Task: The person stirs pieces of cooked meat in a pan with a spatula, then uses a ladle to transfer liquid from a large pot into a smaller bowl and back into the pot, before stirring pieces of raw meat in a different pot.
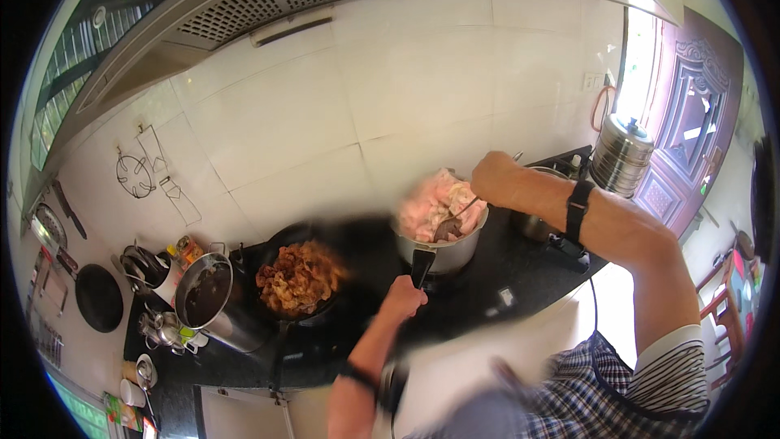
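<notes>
My left hand [404, 297] grips the black handle [421, 266] of a metal pot [448, 256] heaped with pinkish pieces that look like raw meat [429, 201]. Above the pot's right side, my right hand [495, 178] is closed on the handle of a metal ladle or spatula [466, 207], its head down among the pieces. To the left, a dark wok [286, 316] holds browned, fried-looking pieces [298, 277]. Part of the picture around the pot and wok is blurred.
Left of the wok stands a tall metal pot [231, 317] with dark contents, near a utensil holder [167, 286] and small metal pots [163, 329]. Another metal pot [533, 225] sits behind my right forearm. A range hood [292, 0] overhangs the black counter [487, 292]; a stacked steamer [621, 155] is far right.
</notes>
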Motion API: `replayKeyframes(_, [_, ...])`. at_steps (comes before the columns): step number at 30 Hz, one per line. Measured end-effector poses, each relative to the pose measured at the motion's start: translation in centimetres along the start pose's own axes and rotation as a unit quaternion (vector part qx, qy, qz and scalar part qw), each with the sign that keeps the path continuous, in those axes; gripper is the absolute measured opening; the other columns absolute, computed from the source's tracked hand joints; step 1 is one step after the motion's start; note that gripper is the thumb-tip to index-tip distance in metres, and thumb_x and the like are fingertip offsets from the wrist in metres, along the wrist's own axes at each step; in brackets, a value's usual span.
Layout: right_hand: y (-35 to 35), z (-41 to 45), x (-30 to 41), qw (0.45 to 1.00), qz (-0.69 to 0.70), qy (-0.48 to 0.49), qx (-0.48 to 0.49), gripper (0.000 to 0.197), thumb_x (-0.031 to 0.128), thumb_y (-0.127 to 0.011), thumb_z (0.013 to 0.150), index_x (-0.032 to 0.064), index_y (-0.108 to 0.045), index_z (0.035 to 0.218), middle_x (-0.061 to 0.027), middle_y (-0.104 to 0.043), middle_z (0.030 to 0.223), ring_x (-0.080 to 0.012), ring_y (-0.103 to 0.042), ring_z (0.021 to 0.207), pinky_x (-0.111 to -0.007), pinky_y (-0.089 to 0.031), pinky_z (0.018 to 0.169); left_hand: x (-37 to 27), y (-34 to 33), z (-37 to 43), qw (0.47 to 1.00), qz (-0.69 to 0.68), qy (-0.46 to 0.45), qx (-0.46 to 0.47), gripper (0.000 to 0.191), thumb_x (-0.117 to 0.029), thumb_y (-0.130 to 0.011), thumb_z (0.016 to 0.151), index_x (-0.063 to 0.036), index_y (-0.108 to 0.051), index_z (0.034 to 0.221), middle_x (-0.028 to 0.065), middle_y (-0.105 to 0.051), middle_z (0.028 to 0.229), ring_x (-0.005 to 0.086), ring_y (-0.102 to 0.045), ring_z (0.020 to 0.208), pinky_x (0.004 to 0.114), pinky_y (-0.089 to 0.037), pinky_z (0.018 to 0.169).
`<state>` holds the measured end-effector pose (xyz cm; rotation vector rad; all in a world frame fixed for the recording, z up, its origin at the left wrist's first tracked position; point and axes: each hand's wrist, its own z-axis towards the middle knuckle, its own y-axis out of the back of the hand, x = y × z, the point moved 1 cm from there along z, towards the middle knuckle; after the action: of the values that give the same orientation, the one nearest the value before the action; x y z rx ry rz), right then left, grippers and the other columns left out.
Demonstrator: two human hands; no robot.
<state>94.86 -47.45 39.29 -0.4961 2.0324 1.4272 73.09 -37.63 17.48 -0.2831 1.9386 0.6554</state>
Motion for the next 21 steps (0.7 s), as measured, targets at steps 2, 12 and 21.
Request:
replayKeyframes(2, [1.2, -1.1, -0.7, 0.999, -0.002, 0.015, -0.043, 0.013, 0.015, -0.063, 0.080, 0.0105, -0.074, 0.085, -0.0080, -0.072, 0.087, -0.0249, -0.069, 0.084, -0.038, -0.054, 0.067, 0.4, 0.1, 0.3, 1.000, 0.003, -0.004, -0.005, 0.018, -0.002, -0.067, 0.066, 0.0019, -0.051, 0.062, 0.0114, -0.050, 0.048, 0.0212, -0.051, 0.038, 0.036, -0.038, 0.037])
replayKeyframes(12, [5.2, -4.8, -3.4, 0.998, 0.001, 0.013, -0.058, 0.011, 0.012, -0.063, 0.076, 0.0070, -0.073, 0.074, -0.0107, -0.070, 0.077, -0.0270, -0.069, 0.076, -0.039, -0.054, 0.064, -0.9, 0.3, -0.5, 1.000, 0.017, 0.012, -0.002, 0.018, -0.003, -0.067, 0.066, 0.0023, -0.051, 0.059, 0.0129, -0.053, 0.048, 0.0223, -0.054, 0.039, 0.036, -0.042, 0.038])
replayKeyframes(21, [4.7, -6.6, -6.0, 0.989, -0.085, 0.030, -0.115, 0.008, 0.010, -0.065, 0.071, 0.0079, -0.069, 0.065, -0.0091, -0.067, 0.069, -0.0260, -0.068, 0.070, -0.037, -0.052, 0.061, -2.6, 0.4, -1.5, 0.999, 0.015, 0.025, 0.023, 0.017, 0.001, -0.064, 0.069, -0.0035, -0.047, 0.067, 0.0033, -0.043, 0.051, 0.0136, -0.042, 0.038, 0.031, -0.031, 0.036])
